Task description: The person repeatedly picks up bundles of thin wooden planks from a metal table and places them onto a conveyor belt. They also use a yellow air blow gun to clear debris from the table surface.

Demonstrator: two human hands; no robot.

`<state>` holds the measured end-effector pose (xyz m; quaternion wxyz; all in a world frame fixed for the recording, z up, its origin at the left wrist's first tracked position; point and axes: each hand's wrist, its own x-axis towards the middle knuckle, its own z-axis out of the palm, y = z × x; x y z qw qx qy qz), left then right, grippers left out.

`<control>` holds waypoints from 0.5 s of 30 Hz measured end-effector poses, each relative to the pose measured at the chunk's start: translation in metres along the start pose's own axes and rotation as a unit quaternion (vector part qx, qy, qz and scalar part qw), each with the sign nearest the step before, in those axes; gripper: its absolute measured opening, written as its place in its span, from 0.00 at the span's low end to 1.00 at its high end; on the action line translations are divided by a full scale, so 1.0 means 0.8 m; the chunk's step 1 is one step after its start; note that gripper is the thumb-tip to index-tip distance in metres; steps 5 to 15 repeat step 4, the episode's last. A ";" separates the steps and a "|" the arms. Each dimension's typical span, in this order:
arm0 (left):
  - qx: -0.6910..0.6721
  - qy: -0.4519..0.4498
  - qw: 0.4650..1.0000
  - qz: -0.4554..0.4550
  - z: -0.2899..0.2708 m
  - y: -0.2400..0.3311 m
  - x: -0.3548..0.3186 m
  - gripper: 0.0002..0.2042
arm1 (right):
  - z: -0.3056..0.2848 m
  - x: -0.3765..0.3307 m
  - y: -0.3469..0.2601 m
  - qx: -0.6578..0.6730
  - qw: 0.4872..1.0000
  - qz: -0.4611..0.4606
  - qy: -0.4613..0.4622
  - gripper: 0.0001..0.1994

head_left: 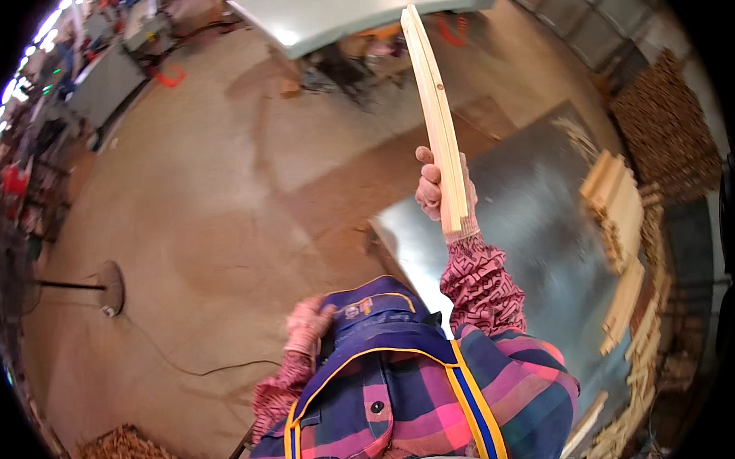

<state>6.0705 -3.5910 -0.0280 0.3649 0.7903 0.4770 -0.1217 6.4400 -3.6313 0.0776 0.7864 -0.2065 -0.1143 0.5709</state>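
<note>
My right hand (428, 184) is closed around a long, pale wooden strip (436, 106), held out in front of me. The strip has a lengthwise line or groove and a small dark knot; whether it is one piece or two laid together, I cannot tell. Its near end lies over my wrist, and its far end reaches in front of a grey-white table. My left hand (308, 322) hangs beside the blue apron (370, 310) at my waist, its fingers blurred. Pink patterned sleeve covers (484, 286) show on both forearms.
A shiny metal-topped table (528, 199) stands at my right, with stacked wooden strips (614, 209) along its far right side. Ahead is the grey-white table (352, 15). A pedestal fan (110, 289) and its cable are at left. Wood offcuts (132, 456) lie at lower left.
</note>
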 end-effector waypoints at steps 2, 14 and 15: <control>-0.038 -0.070 0.995 -0.057 -0.017 -0.002 -0.008 0.29 | 0.015 0.062 0.032 0.008 0.998 0.031 -0.060 0.34; -0.076 -0.064 0.992 -0.081 -0.033 -0.037 0.004 0.30 | 0.027 0.118 0.062 0.015 0.993 0.052 -0.106 0.34; -0.076 -0.064 0.992 -0.081 -0.033 -0.037 0.004 0.30 | 0.027 0.118 0.062 0.015 0.993 0.052 -0.106 0.34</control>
